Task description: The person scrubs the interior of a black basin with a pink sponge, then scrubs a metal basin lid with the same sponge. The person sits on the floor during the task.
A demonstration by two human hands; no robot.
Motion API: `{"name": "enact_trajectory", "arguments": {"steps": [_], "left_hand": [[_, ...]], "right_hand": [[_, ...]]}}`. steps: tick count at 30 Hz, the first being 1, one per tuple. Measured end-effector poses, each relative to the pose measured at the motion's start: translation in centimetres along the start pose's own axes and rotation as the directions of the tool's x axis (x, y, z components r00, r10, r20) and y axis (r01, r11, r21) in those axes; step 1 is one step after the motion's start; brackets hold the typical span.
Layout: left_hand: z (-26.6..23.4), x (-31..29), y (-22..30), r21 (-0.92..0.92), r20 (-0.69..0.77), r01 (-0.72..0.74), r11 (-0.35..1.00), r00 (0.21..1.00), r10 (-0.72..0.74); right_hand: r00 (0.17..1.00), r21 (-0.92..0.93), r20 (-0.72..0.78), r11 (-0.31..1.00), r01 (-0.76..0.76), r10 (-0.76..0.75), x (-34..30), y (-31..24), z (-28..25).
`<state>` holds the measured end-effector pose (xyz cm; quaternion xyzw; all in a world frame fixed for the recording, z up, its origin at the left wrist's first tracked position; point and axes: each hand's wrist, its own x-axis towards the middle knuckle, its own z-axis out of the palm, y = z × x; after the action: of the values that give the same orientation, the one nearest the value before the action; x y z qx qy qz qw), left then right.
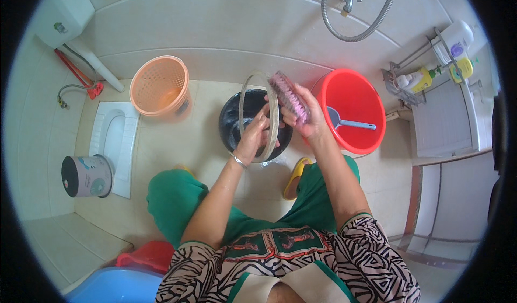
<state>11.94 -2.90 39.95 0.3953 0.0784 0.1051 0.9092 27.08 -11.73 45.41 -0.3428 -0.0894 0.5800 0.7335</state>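
My left hand (253, 136) grips a pale, ring-shaped piece (273, 122), which stands upright above a black basin (228, 128). Whether clear material fills the ring's middle I cannot tell. In my right hand (308, 112) is a pink-bristled scrub brush (290, 97), close to the ring's right side with its bristles facing it. Some of the left fingers are hidden behind the rim. The basin sits on the floor between my feet and the wall, partly covered by my hands.
Right of the basin stands a red bucket (353, 82) holding a blue-handled dipper (358, 124). An orange perforated basket (161, 82) is at the left, by a squat toilet (114, 136) and a round bin (89, 175). A shower hose (371, 29) hangs from the wall.
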Motion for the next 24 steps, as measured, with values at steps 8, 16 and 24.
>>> {"name": "enact_trajectory", "arguments": {"steps": [8, 16, 24], "left_hand": [[-0.2, 0.5, -1.4, 0.097, -0.096, -0.03, 0.995, 0.995, 0.039], [-0.5, 0.1, -2.3, -0.204, -0.101, -0.07, 0.976, 0.994, 0.05], [0.2, -0.2, -1.9, 0.032, -0.087, -0.069, 0.997, 0.994, 0.071]], "right_hand": [[0.981, -0.347, -0.078, 0.928, 0.138, -0.175, -2.9, 2.0, 1.9], [0.803, -0.942, 0.319, -0.26, 0.212, -0.504, -5.4, 4.5, 4.7], [0.833, -0.993, 0.097, -0.106, 0.046, -0.544, -1.3, 1.6, 3.8]]}}
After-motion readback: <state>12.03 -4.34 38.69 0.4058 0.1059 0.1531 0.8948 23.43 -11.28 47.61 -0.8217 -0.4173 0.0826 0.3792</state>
